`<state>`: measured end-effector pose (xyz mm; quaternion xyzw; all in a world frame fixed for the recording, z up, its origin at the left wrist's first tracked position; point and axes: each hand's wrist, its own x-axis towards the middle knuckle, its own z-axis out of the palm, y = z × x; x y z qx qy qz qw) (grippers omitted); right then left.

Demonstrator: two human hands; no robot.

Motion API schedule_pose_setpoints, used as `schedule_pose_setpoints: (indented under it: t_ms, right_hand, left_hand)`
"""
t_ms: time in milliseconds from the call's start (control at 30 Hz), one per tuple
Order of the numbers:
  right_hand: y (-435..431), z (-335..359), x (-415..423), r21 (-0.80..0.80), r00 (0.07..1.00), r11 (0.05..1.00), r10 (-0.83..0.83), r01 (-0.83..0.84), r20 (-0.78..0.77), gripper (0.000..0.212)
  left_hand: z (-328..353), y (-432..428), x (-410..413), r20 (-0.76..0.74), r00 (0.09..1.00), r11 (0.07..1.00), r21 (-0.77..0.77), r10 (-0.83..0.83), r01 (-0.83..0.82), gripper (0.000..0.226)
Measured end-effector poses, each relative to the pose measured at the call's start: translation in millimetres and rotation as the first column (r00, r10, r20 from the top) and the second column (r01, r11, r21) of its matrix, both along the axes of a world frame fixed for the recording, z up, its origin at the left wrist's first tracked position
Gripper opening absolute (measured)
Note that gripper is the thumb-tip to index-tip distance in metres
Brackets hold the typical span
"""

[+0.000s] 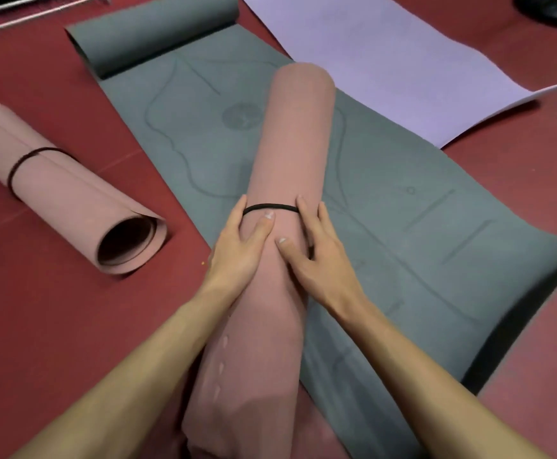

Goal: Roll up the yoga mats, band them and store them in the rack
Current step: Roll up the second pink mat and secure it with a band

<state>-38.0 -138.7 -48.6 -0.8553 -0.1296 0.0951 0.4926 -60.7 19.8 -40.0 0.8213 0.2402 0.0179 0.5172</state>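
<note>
A rolled pink yoga mat [290,144] lies lengthwise in front of me, across a grey mat [403,210]. A black elastic band [270,207] circles the roll near its middle. My left hand [240,246] grips the roll's left side, with its fingers at the band. My right hand [316,250] grips the right side, index finger against the band. A second pink mat [71,200], rolled loosely and banded, lies on the floor to the left.
The grey mat is partly rolled at its far end [157,31]. A lilac mat [403,61] lies flat at the back right. Metal rails [22,11] show at the top left. The floor [38,326] is dark red.
</note>
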Motion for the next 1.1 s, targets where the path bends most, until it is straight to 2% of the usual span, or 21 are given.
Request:
schedule_pose_setpoints:
  t_ms: [233, 400, 533, 600, 733, 1100]
  right_hand:
    - [61, 21, 15, -0.02, 0.98, 0.982, 0.188, -0.188, 0.064, 0.079]
    - [103, 20, 28, -0.006, 0.969, 0.976, 0.219, -0.22, 0.118, 0.084]
    - [139, 35, 29, 0.063, 0.959, 0.971, 0.218, -0.232, 0.18, 0.079]
    - [163, 46, 32, 0.106, 0.947, 0.961, 0.229, -0.257, 0.224, 0.078]
    - [220, 60, 35, 0.136, 0.907, 0.925, 0.306, -0.355, 0.29, 0.075]
    - [351, 50, -57, 0.033, 0.744, 0.753, 0.641, -0.658, 0.189, 0.074]
  left_hand:
    - [8, 48, -17, 0.11, 0.966, 0.969, -0.112, 0.234, -0.221, 0.075]
    - [7, 76, -30, 0.165, 0.932, 0.94, -0.176, 0.321, -0.293, 0.105]
    - [27, 106, -37, 0.245, 0.888, 0.917, -0.192, 0.389, -0.349, 0.089]
    - [40, 125, -37, 0.281, 0.864, 0.909, -0.14, 0.417, -0.393, 0.08]
    - [56, 173, -44, 0.326, 0.818, 0.874, -0.062, 0.473, -0.481, 0.077]
    - [52, 268, -165, 0.249, 0.667, 0.685, 0.023, 0.702, -0.729, 0.076]
